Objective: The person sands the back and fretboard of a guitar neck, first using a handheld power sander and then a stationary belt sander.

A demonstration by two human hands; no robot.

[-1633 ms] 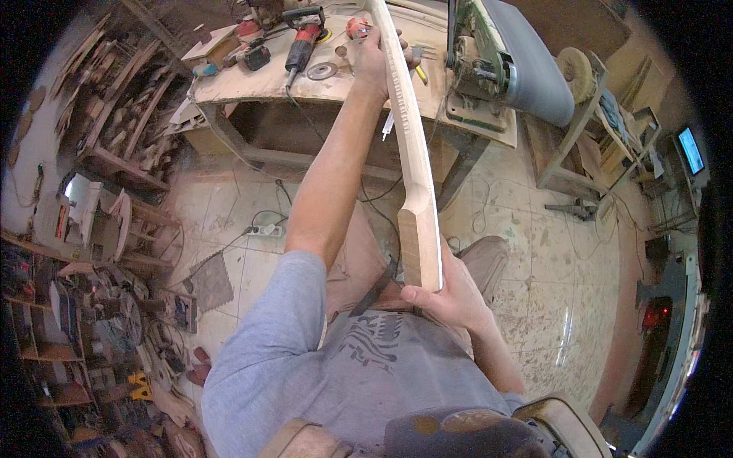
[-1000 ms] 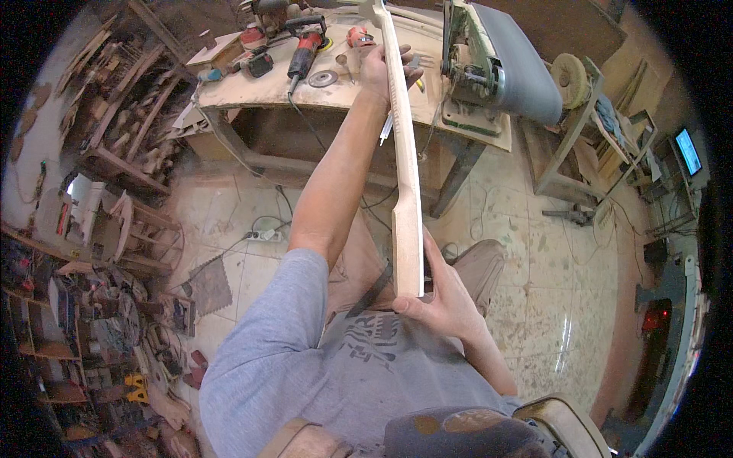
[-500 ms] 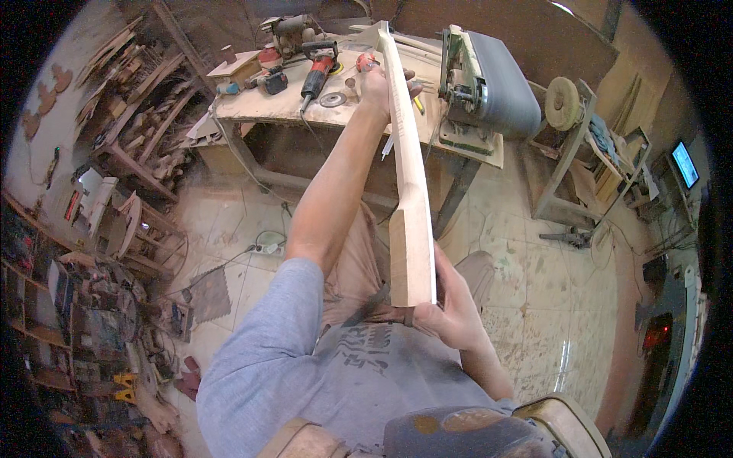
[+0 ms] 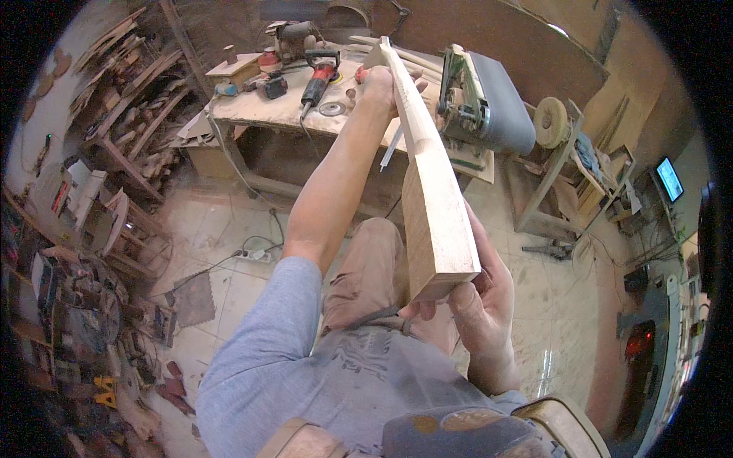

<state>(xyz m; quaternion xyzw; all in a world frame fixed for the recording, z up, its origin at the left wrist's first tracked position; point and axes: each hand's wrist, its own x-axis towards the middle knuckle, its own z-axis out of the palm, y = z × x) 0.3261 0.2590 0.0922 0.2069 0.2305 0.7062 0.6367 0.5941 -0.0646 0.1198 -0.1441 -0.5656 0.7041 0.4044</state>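
Observation:
A long shaped piece of pale wood (image 4: 416, 145) points away from me, with a thick squared block at its near end and a slim shaft toward the far end. My left hand (image 4: 379, 85) is closed around the slim shaft close to the far end, its arm stretched out over the workbench. At the near end, my right hand (image 4: 485, 309) holds the block from below and from its right side, thumb close to the lower edge of the end face. Part of the right fingers is hidden behind the wood.
On the dusty workbench (image 4: 252, 113) lie an angle grinder (image 4: 318, 85) and a round disc (image 4: 332, 108). A belt sander (image 4: 496, 103) stands at its right end, with a round wheel (image 4: 551, 123) beyond. Shelves of wood offcuts (image 4: 145, 107) line the left; a cable with a power strip (image 4: 256, 254) crosses the floor.
The wood has turned about its length, so its end face and another long side now show. Its near end has shifted right and slightly up, my right hand moving along with it.

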